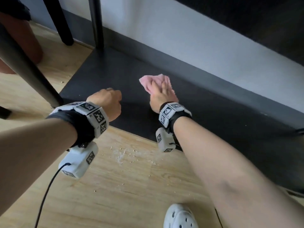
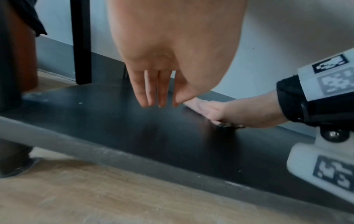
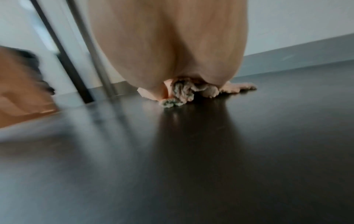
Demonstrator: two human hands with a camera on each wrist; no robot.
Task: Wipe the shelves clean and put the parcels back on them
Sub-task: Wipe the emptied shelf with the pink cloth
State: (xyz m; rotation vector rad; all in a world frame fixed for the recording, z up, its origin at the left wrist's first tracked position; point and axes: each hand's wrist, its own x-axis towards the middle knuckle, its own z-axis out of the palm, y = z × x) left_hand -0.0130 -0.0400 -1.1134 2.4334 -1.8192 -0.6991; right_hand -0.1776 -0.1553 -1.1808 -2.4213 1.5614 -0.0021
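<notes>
A pink cloth [image 1: 148,81] lies on the low black shelf [image 1: 107,71] close to the floor. My right hand [image 1: 162,90] presses flat on the cloth with fingers spread; the right wrist view shows the cloth [image 3: 180,92] bunched under my palm on the glossy shelf [image 3: 191,151]. My left hand [image 1: 107,101] hangs over the shelf's front edge, to the left of the cloth. Its fingers [image 2: 145,94] droop loosely and hold nothing. From the left wrist, my right hand [image 2: 210,110] lies low on the shelf [image 2: 153,136]. No parcels are in view.
Black posts rise at the shelf's back left [image 1: 97,22] and front left [image 1: 32,71]. Another dark shelf [image 1: 246,22] hangs above at the right. A white wall with grey skirting [image 1: 197,66] runs behind. Dust and crumbs [image 1: 121,155] lie on the wooden floor. My white clog [image 1: 179,218] stands near.
</notes>
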